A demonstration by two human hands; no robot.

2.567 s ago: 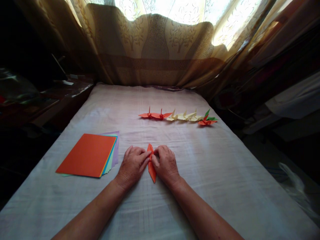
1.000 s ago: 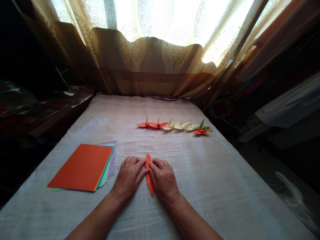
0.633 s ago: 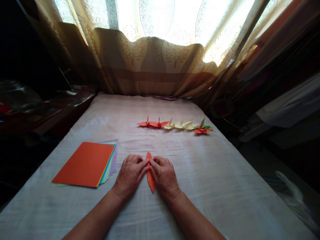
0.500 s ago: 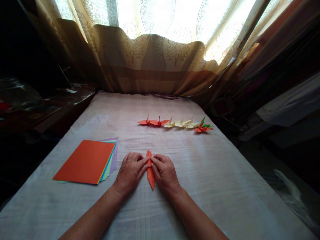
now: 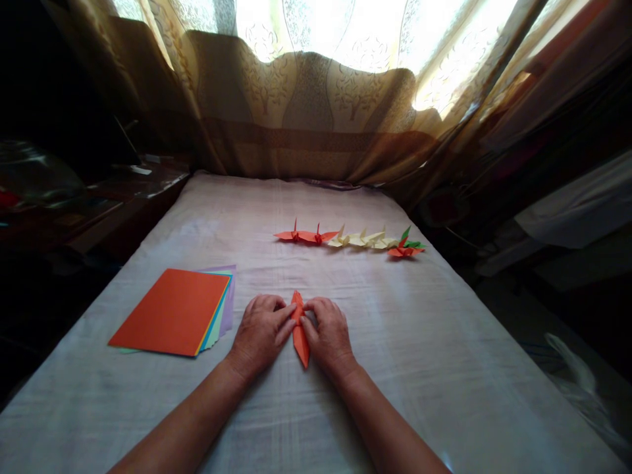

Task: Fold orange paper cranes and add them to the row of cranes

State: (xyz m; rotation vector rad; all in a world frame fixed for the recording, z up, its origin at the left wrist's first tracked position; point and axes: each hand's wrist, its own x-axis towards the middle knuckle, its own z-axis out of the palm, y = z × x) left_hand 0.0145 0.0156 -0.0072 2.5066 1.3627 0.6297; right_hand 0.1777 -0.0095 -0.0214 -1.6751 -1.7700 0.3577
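A narrow folded orange paper lies on the cloth in front of me, its long points running away from me and back toward me. My left hand grips its left edge with thumb and fingertips. From the other side, my right hand has its thumb and curled fingers against the right edge. The undersides of both hands' fingers are hidden. To the left lies a stack of square coloured papers, orange on top, with yellow, blue, green and purple edges showing.
Several folded paper cranes stand in a row further back: red-orange cranes, cream cranes, another orange crane and a green crane. A pale cloth covers the surface. Behind it hangs a curtain.
My right fingers have drawn slightly back from the middle of the folded paper to its right edge, baring more of its surface. The whole view has tilted a little downward.
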